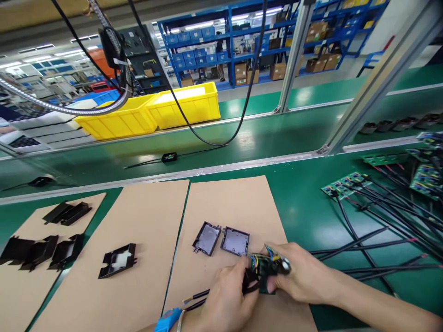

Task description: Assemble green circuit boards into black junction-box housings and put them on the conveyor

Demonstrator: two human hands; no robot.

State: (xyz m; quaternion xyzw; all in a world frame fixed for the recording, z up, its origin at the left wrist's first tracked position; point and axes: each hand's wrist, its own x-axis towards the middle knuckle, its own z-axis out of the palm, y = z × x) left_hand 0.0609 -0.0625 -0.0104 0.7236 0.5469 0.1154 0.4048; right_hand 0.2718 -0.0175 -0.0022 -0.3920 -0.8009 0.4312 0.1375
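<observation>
Both of my hands meet over the right cardboard sheet [238, 198], gripping a green circuit board [266, 267] with parts and coloured wires on it. My left hand [231, 290] is closed on the board's left side and its black cables, whose bare ends stick out past the wrist. My right hand [297, 272] pinches the board's right side, near a round silvery part. Just beyond my fingers lie two shallow black plastic case halves, one tilted [206, 238] and one beside it [235, 241], both with grey inner faces. A blue band sits on my left wrist.
Another black case [118, 261] with a white patch lies on the middle cardboard [152, 216]. More black cases [67, 213] are at far left. Circuit boards [346, 184] with black cables [374, 272] pile up at right. Yellow bins [187, 106] stand beyond the metal rail.
</observation>
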